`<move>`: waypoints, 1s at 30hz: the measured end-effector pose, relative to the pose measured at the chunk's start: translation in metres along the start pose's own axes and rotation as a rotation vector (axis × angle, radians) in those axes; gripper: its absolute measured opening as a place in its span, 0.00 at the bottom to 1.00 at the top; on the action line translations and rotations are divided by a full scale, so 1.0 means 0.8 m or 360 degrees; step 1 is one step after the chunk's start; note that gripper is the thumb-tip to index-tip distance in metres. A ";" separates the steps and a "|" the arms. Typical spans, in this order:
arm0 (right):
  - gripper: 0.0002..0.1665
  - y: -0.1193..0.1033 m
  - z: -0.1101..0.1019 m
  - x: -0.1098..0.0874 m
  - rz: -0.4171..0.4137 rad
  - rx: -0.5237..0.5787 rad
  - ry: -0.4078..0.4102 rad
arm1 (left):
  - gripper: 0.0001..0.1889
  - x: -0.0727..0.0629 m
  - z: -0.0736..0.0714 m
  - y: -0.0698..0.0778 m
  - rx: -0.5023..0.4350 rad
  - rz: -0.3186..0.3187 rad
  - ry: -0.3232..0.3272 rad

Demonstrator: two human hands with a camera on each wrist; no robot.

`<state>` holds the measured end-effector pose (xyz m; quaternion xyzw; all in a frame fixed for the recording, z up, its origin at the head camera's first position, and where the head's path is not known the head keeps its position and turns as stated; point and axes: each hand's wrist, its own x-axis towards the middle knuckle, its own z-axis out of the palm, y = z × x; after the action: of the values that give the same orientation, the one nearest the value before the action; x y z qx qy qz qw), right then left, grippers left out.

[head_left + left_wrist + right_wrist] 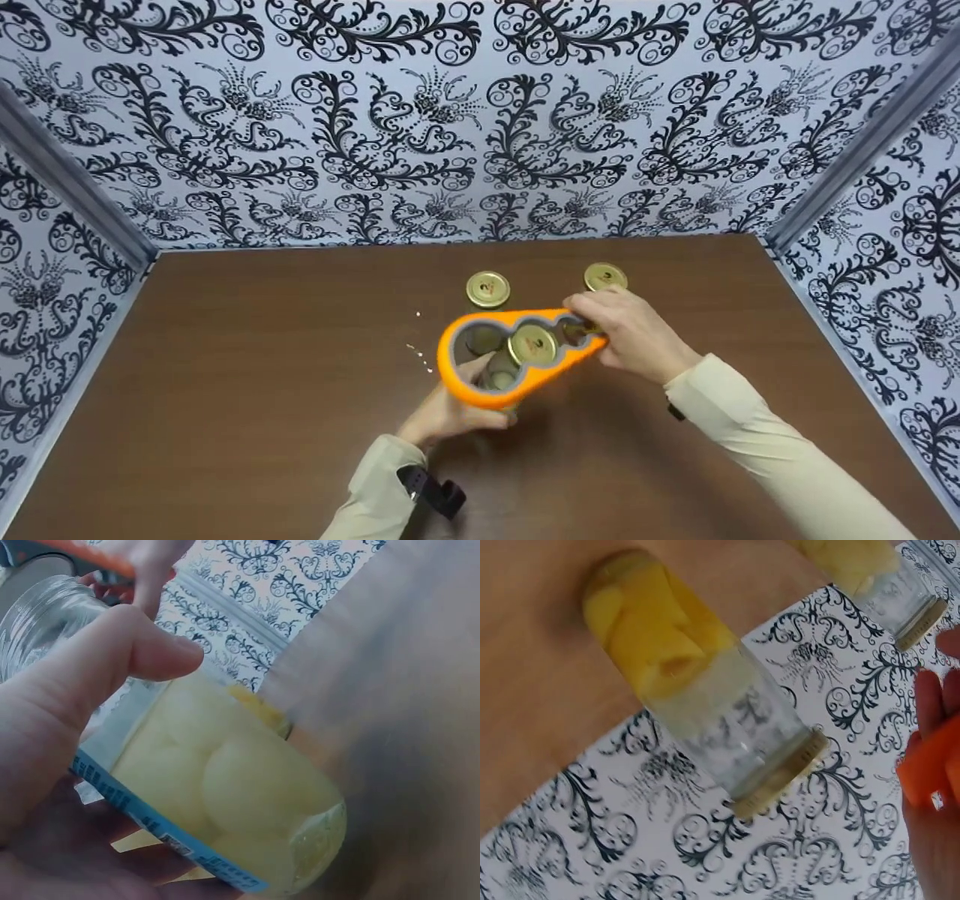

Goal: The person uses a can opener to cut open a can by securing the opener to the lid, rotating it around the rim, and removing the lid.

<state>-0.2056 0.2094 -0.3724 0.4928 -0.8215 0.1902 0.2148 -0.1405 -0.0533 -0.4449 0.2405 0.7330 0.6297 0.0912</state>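
Observation:
My left hand (450, 411) grips a glass jar (217, 780) of pale round fruit, tilted, with a blue-edged label on its side. In the left wrist view the threaded glass neck of this jar shows bare, the thumb lying across the jar. My right hand (626, 330) holds the narrow end of an orange jar opener (480, 399) with grey-lined scalloped openings. A gold lid (532, 345) shows within the opener's middle opening, just above the jar. The opener's wide ring overlaps the jar and left fingers in the head view.
Behind the hands stand two jars with gold lids: a left one (488, 289) and a right one (604, 277). One jar (660, 637) contains yellow fruit pieces; another (847, 562) contains paler ones. Small whitish flecks (421, 355) lie on the brown table (262, 375). Patterned panels (420, 150) enclose it.

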 end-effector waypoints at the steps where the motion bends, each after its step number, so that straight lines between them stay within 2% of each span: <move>1: 0.30 -0.001 0.000 -0.004 0.0035 -0.0047 0.0035 | 0.28 0.000 0.000 0.001 0.0038 -0.0032 0.0027; 5: 0.27 -0.007 0.000 -0.019 0.0209 -0.0206 0.0150 | 0.26 0.000 -0.002 0.001 0.0152 -0.0175 0.0136; 7: 0.25 -0.010 -0.001 -0.025 0.0311 -0.0257 0.0174 | 0.26 0.000 -0.005 0.001 0.0161 -0.0223 0.0194; 13: 0.20 -0.019 -0.004 -0.039 0.0557 -0.0303 0.0186 | 0.27 0.000 -0.020 -0.005 0.0132 -0.0150 0.0373; 16: 0.19 -0.022 -0.004 -0.046 0.0604 -0.0316 0.0190 | 0.29 -0.002 -0.031 -0.008 0.0140 -0.0172 0.0449; 20: 0.20 -0.025 -0.003 -0.055 0.0625 -0.0335 0.0211 | 0.32 -0.003 -0.046 -0.012 0.0198 -0.0259 0.0556; 30: 0.20 -0.028 -0.001 -0.072 0.0661 -0.0325 0.0199 | 0.28 -0.006 -0.086 -0.021 0.0242 -0.0493 0.0929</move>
<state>-0.1608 0.2417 -0.4010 0.2764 -0.9053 0.1763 0.2702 -0.1705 -0.1174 -0.4487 -0.0582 0.8009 0.5942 -0.0462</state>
